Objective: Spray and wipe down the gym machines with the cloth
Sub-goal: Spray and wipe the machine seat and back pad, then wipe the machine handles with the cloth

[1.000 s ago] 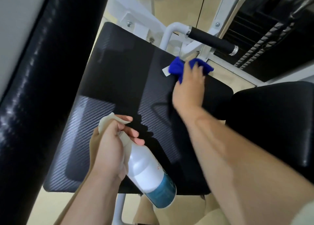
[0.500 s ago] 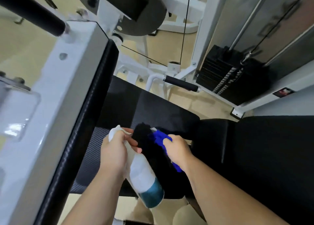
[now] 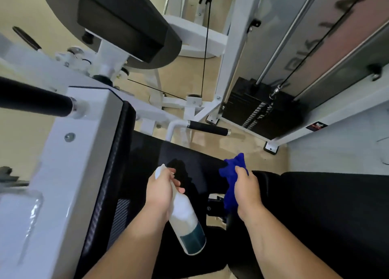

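Observation:
My left hand [image 3: 161,191] grips a white spray bottle [image 3: 187,222] with blue liquid in its base, nozzle pointing away from me. My right hand [image 3: 247,192] is closed around a bunched blue cloth [image 3: 231,173], lifted off the pad. Both hands hover over the black seat pad [image 3: 147,163] of a white-framed gym machine. The upright black back pad [image 3: 114,173] runs along the left of the seat. A second black pad [image 3: 326,205] lies to the right.
A white frame post [image 3: 63,184] rises at left with a black grip bar [image 3: 35,99]. A short black handle [image 3: 207,128] sticks out beyond the seat. The weight stack [image 3: 259,108], cable [image 3: 205,47] and guide rods stand at right. Beige floor shows between.
The cloth left the far edge of the seat pad and came back toward me, raised in my right hand. My head lifted, showing more of the machine. The bottle hand barely moved.

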